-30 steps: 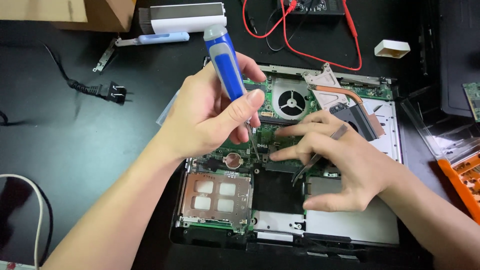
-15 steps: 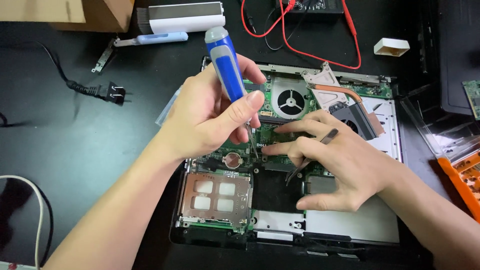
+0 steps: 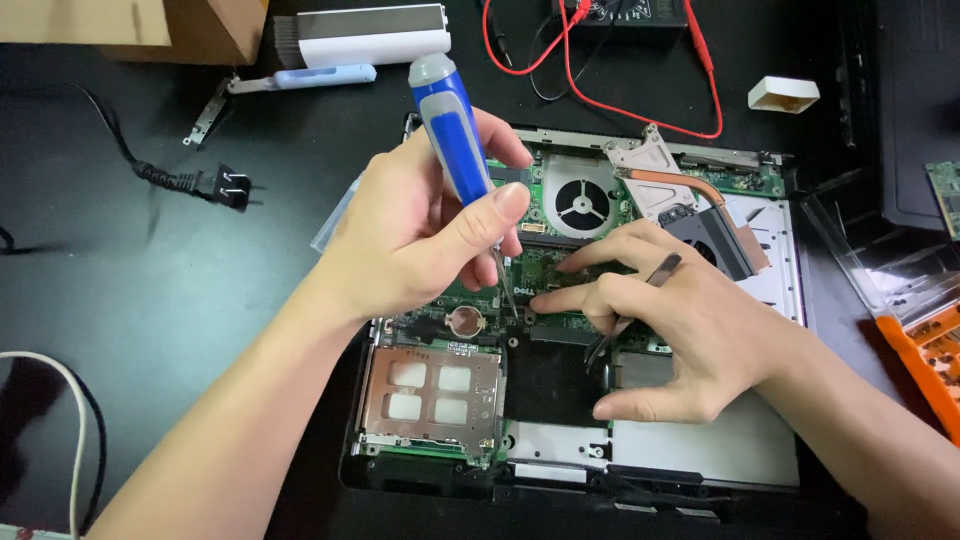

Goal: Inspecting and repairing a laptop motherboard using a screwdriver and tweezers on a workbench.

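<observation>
Presently: left hand (image 3: 410, 240) closed around blue-grey screwdriver (image 3: 455, 135), tip down on green motherboard (image 3: 530, 265) of opened laptop (image 3: 700, 460) on dark surface (image 3: 150, 300). Right hand (image 3: 680, 330) pinching tweezers (image 3: 635, 305), fingertips bracing board. Bottom cover off; cooling fan (image 3: 582, 198), board not yet removed.

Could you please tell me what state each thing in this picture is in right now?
Laptop: bottom cover off, circuit board exposed.
Screwdriver: gripped upright in the left hand, tip down on the board.
Tweezers: held in the right hand, whose fingertips press the board.
Cooling fan: uncovered; spinning cannot be told.
Power plug: unplugged, lying on the table.
Red test lead: loose, coiled on the table.
</observation>
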